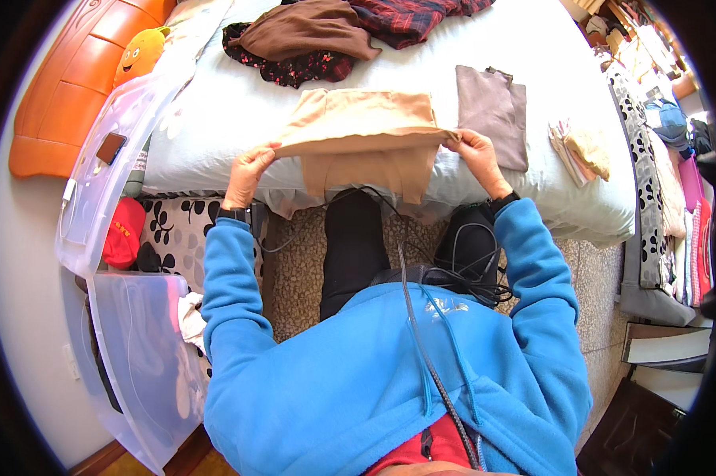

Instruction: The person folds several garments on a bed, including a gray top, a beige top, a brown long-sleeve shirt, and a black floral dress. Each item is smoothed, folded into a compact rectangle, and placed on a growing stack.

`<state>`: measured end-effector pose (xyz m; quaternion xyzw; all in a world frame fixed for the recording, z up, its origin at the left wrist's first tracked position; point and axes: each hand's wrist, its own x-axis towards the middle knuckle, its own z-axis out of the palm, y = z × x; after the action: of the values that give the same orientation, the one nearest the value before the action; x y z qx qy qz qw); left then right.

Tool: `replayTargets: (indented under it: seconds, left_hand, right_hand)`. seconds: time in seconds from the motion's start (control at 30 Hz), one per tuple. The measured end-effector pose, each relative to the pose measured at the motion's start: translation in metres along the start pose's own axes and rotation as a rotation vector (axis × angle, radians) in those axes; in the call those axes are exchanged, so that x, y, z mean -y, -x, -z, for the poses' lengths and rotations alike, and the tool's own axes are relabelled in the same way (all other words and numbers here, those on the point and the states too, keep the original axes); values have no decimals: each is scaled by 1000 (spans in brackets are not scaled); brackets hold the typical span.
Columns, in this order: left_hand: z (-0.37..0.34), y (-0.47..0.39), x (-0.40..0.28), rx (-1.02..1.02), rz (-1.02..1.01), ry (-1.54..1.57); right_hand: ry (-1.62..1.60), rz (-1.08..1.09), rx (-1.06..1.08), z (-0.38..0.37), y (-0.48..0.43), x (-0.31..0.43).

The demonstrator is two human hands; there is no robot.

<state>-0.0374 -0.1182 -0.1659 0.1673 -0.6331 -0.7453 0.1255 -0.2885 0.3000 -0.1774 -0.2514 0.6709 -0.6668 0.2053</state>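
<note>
A tan garment (pixel 364 113) lies on the near edge of the bed, its lower part hanging over the side. My left hand (pixel 251 172) pinches one end of a raised fold of it. At the fold's other end, my right hand (pixel 476 156) grips the cloth, so the edge stretches taut between both hands. To the right of the garment rests a folded grey-brown garment (pixel 492 116). Farther right sits a small stack of folded light-coloured clothes (pixel 579 152).
Behind the tan garment lies a heap with a brown garment (pixel 310 30) and a plaid one (pixel 411 18). A translucent plastic lid (pixel 90 190) bearing a phone (pixel 111 148) stands left, above a clear bin (pixel 138 357). Cables (pixel 402 262) cross my lap.
</note>
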Motion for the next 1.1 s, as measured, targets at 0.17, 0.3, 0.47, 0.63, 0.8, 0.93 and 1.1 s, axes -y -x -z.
replayTargets:
  seconds: [0.17,0.3,0.47,0.63,0.8,0.93,1.1]
  left_hand:
    - [4,32,30,63,-40,-237]
    - [2,35,54,170,23,-381]
    - [2,27,52,213,96,-687]
    - [-3,-46,23,-256,-151,-811]
    - [-15,-138,24,-369,-131,-881]
    - [-18,-181,42,-374,89,-997]
    - [-21,-201,52,-294,124,-853]
  right_hand:
    - [414,90,51,-6,36,-14]
    - [709,282,145,-1,56,-26]
    - [925,142,340,8,59,-32]
    - [503,-183,40,6,23,-21]
    - [88,-262,-145,-2,-32,-7]
    - [120,-321,-204,-8,-65,-8]
    - [178,-339,-133,-12,-87,-6]
